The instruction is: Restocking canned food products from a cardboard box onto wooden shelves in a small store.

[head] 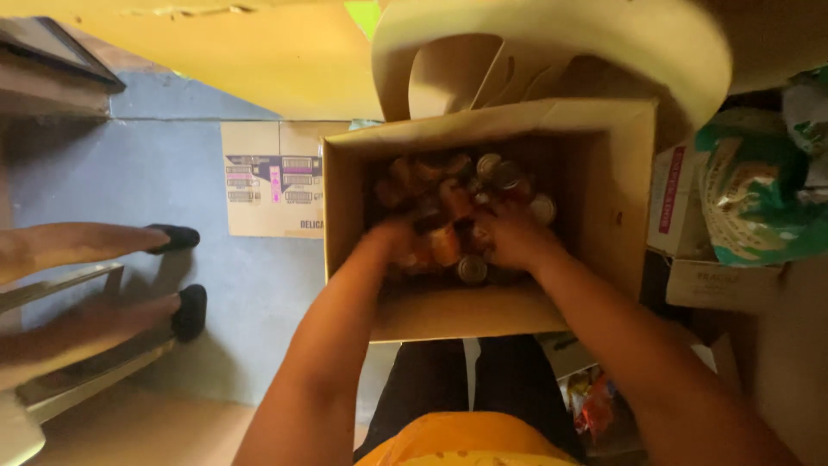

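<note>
An open brown cardboard box (604, 173) stands in front of me, with several small tins and jars (500, 177) packed inside. Both my hands reach down into it. My left hand (401, 237) is among the tins on the left side, its fingers buried in them. My right hand (509, 237) rests on the tins near the middle, fingers curled over one. The picture is blurred, so I cannot tell exactly which tin either hand has hold of. A round silver lid (472, 269) shows between my wrists.
Another person's legs in dark shoes (177, 237) stretch across the grey floor at the left. A flat printed carton (272, 177) lies behind the box. Green and white bags (750, 190) and small boxes (720, 280) pile up at the right. A pale curved chair (552, 43) is beyond.
</note>
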